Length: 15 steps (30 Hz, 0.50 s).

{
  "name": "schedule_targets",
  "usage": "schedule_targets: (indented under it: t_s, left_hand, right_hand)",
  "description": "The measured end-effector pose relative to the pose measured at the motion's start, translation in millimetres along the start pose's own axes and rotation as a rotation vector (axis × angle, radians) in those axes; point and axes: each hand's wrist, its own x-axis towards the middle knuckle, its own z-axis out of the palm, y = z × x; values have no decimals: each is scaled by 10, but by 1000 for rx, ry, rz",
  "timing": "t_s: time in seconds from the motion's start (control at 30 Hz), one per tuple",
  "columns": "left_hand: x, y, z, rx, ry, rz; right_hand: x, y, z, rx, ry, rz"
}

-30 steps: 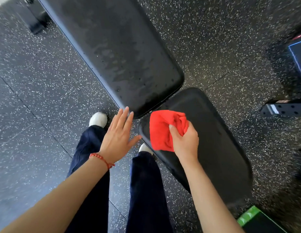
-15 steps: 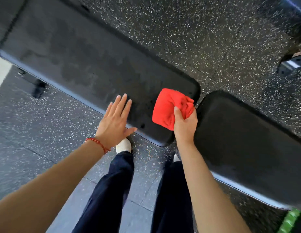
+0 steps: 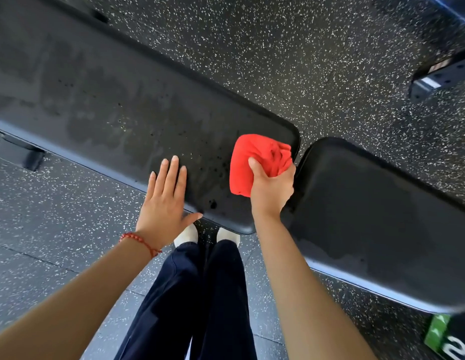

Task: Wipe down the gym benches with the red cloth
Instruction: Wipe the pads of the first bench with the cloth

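Note:
A long black bench pad (image 3: 109, 100) runs from upper left to the centre, speckled with droplets and streaky wet marks. A shorter black seat pad (image 3: 377, 229) lies just right of it, across a narrow gap. My right hand (image 3: 271, 189) grips a bunched red cloth (image 3: 249, 162) and presses it on the long pad's right end. My left hand (image 3: 165, 193) lies flat with fingers spread on the near edge of the same pad, left of the cloth.
Speckled black rubber floor (image 3: 304, 61) surrounds the bench. My legs in dark trousers and white shoes (image 3: 189, 236) stand at the pad's near corner. A metal frame part (image 3: 434, 79) sits upper right, a bench foot (image 3: 31, 157) at left, a green-labelled object (image 3: 444, 336) lower right.
The cloth went from the seat pad onto the long pad's right end. My left hand came down flat on that pad. The view swung, so the bench now lies more crosswise.

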Motion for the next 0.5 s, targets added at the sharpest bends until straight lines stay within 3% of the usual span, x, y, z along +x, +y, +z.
schedule_targets:
  t_s: [0.27, 0.5]
  left_hand:
    - [-17, -15, -27, 9, 0, 4]
    - [-11, 8, -44, -23, -2, -18]
  right_hand:
    - [274, -280, 217, -58, 35, -129]
    - [-502, 390, -105, -113, -62, -14]
